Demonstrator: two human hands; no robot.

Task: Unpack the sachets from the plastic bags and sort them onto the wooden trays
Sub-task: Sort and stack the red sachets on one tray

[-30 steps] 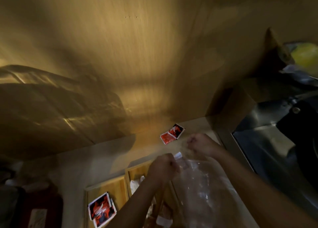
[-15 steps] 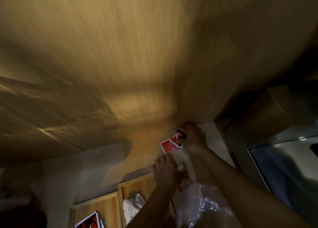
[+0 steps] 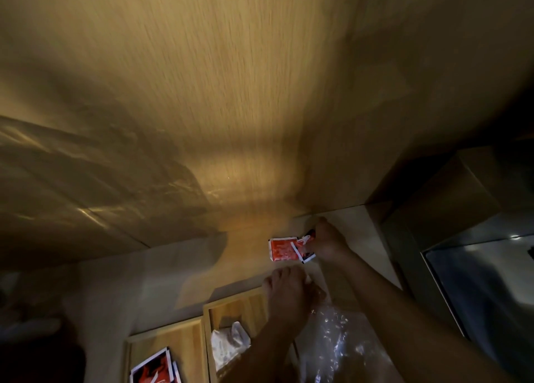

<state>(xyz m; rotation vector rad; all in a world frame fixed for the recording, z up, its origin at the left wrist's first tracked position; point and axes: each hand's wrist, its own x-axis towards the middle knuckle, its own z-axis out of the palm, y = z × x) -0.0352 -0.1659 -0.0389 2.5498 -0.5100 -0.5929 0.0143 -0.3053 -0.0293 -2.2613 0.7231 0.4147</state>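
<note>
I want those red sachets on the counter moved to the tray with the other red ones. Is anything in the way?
Yes, partly. The left hand, gripping the plastic bag, lies between the loose red sachets under the right hand and the left tray. The tray with white sachets lies between too.

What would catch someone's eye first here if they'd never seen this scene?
Probably the red sachets on the pale counter by the wooden wall, where the right hand reaches them. Below, the left hand grips a crinkled clear plastic bag. At the bottom, two wooden trays hold red-and-black sachets and white sachets.
</note>
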